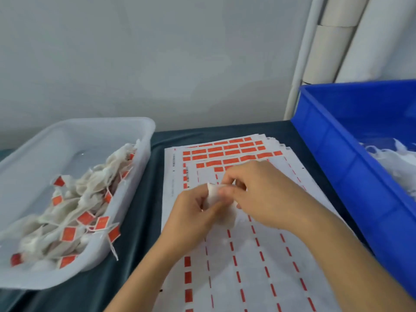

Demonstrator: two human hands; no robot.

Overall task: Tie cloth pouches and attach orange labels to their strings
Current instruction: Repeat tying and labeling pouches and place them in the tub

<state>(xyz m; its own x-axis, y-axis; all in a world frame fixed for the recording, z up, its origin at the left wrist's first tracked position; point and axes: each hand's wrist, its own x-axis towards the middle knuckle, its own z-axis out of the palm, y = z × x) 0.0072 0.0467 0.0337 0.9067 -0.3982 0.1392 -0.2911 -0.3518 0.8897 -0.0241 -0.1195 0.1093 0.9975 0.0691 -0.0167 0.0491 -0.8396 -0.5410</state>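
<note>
Blue plastic crate stands right, a translucent white tub of labelled pouches left. Between them lie white label sheets with orange stickers. Above these, left hand and right hand together pinch a small white cloth pouch.

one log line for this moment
both hands on pouch | left hand grips | right hand pinches top | over label sheets

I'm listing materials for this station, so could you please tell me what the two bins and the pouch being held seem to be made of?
Left bin: apparently translucent, frosted plastic; the labelled pouches show dimly through its wall. Right bin: opaque blue plastic, moulded ribs, slight sheen. Pouch: probably thin white woven cloth, matte and crumpled between both hands.
</note>
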